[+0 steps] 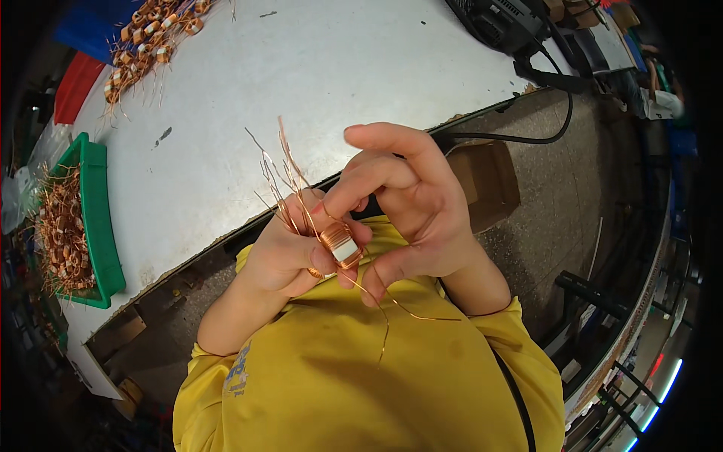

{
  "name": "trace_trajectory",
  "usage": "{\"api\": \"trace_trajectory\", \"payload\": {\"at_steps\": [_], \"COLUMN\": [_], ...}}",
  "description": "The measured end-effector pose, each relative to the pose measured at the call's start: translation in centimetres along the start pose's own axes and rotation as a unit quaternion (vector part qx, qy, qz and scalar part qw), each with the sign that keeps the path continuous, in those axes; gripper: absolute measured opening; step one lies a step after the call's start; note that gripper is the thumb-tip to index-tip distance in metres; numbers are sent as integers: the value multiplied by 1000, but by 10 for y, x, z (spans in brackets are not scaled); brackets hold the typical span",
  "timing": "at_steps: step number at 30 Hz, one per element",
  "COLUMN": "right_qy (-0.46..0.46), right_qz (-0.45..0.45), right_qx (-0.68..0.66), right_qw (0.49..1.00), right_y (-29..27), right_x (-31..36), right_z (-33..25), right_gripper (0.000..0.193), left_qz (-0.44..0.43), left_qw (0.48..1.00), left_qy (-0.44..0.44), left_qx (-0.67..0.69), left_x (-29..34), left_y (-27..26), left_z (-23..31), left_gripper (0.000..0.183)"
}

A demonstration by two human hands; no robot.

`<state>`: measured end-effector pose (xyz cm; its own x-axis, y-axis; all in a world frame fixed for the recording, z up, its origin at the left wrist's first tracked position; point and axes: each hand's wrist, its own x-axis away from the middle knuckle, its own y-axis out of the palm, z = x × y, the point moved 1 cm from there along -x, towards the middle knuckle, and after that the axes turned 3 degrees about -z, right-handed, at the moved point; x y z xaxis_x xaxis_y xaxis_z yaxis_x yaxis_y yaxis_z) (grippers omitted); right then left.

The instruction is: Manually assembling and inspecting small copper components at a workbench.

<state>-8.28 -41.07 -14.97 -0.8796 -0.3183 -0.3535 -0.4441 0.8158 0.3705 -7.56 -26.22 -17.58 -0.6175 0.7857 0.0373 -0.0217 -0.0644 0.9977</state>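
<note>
In front of my chest, my left hand is closed on a copper wire coil with a white band. Part of a second coil shows below its thumb, and several long bare copper leads stick up out of this hand. My right hand curves round the coil's right side with thumb and fingers spread apart. One bent fingertip touches the top of the coil, beside a wire. Its thumb tip lies by two thin leads that hang from the coil's lower end. The left fingers behind the coil are partly hidden.
A green tray heaped with copper coils stands on the white table at the left. More coils lie in a pile at the far left, near a red bin. A black device with a cable sits far right. An open cardboard box is on the floor.
</note>
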Motion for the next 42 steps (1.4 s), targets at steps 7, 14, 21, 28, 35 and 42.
{"api": "trace_trajectory", "payload": {"at_steps": [7, 14, 21, 28, 35, 42], "right_qy": [64, -37, -39, 39, -12, -48], "right_qz": [8, 11, 60, 57, 1, 65], "right_qx": [-53, 27, 77, 199, 138, -4], "right_qw": [996, 999, 994, 977, 990, 997], "right_y": [1, -9, -14, -17, -11, -16], "right_x": [3, 9, 13, 21, 16, 16], "right_z": [-4, 3, 2, -2, 1, 12], "right_gripper": [95, 82, 82, 93, 94, 77], "left_qz": [-27, 12, 79, 101, 46, 47], "left_qw": [999, 993, 986, 983, 984, 994], "left_qy": [-34, 29, 29, 34, 13, 26], "left_qx": [-21, -117, -146, -152, -172, -100], "left_x": [-2, -2, -8, -4, -2, -8], "left_y": [-8, -20, 6, 8, -3, -4], "left_z": [-1, -3, -5, -8, -15, -15], "left_gripper": [48, 38, 25, 20, 18, 22]}}
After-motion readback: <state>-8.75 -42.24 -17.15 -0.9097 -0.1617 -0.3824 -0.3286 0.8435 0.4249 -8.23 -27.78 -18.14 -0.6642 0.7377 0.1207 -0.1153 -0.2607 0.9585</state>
